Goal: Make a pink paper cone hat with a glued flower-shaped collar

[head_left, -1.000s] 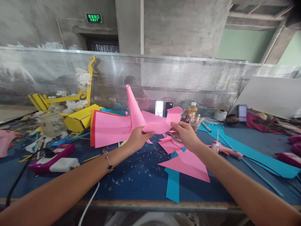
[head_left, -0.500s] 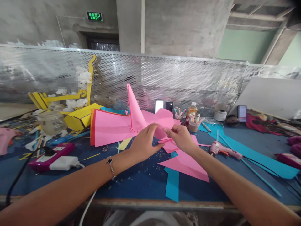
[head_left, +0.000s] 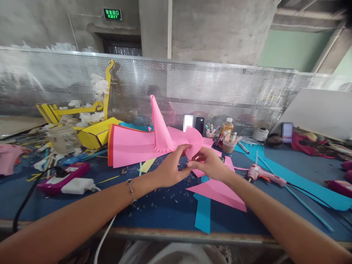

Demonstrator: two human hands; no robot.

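Both hands meet over the middle of the table at a rounded piece of pink paper [head_left: 194, 141], which stands up above the fingers. My left hand [head_left: 173, 167] grips its lower left edge between fingers and thumb. From the right, my right hand [head_left: 210, 164] pinches its bottom edge, with the fingertips of both hands close together. Behind my left hand stands a pink paper cone [head_left: 161, 132] with a snipped, flared base. It rests on a wide pink sheet [head_left: 132, 146] layered over orange and red ones. Pink paper scraps [head_left: 220, 192] lie below my right hand.
A pink glue gun [head_left: 265, 176] lies to the right, by a long blue paper strip [head_left: 305, 179]. A purple power strip [head_left: 64, 179] and a glass jar [head_left: 63, 139] are on the left. Cups of markers [head_left: 228, 143], a bottle [head_left: 227, 126] and phones [head_left: 200, 125] stand behind.
My right hand has shifted down and left, bringing its fingertips to my left thumb. The rounded pink paper has turned more upright. The camera view has shifted slightly.
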